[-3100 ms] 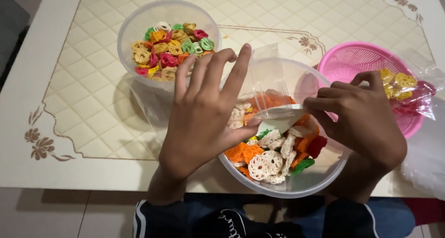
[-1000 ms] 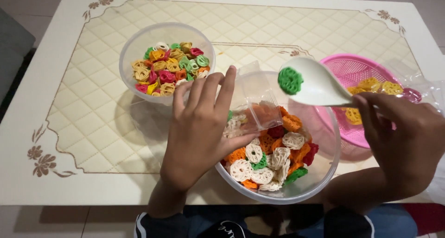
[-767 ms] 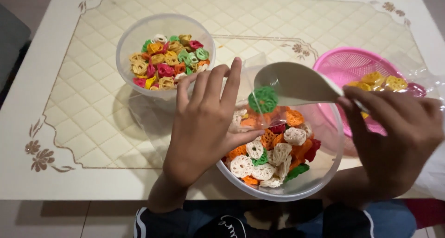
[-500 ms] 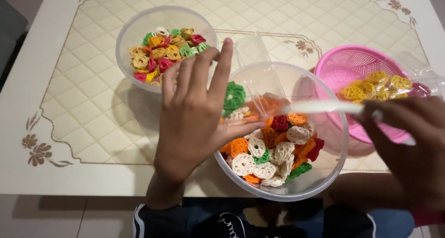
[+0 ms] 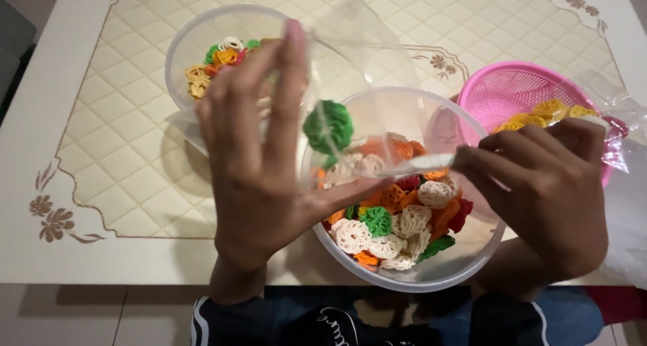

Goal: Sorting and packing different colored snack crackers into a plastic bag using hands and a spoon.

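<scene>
- The left hand [image 5: 259, 164] is raised over the table, fingers long and nearly straight, thumb pinching the edge of a clear plastic bag [image 5: 350, 96] – thin, glossy, crinkled, held open above the big bowl.
- Inside the bag, at about 3 o'clock from the left palm, sits a green flower-shaped cracker [image 5: 328, 125], lacy and ruffled.
- The right hand [image 5: 539, 184] is curled closed around the handle of a white plastic spoon [image 5: 424, 162]; the spoon lies level, its bowl end reaching to 9 o'clock and meeting the lower edge of the bag.
- Under both hands stands a large clear plastic bowl [image 5: 465, 268], round and smooth-walled, at the near table edge; it holds mixed crackers [image 5: 394, 218] – white, orange, red and green, all small perforated rosettes.
- At 11 o'clock from the big bowl is a smaller clear bowl [image 5: 185, 52] of similar coloured crackers; the left hand and the bag hide most of its right side.
- At 2 o'clock is a pink plastic basket [image 5: 512, 93] with fine mesh walls, holding yellow crackers [image 5: 539, 111]; the right hand's knuckles cover its near rim, and more crumpled clear plastic lies beside it at 3 o'clock.
- All rests on a white table [image 5: 121, 150] with a cream, diamond-quilted panel and brown floral corner marks.
</scene>
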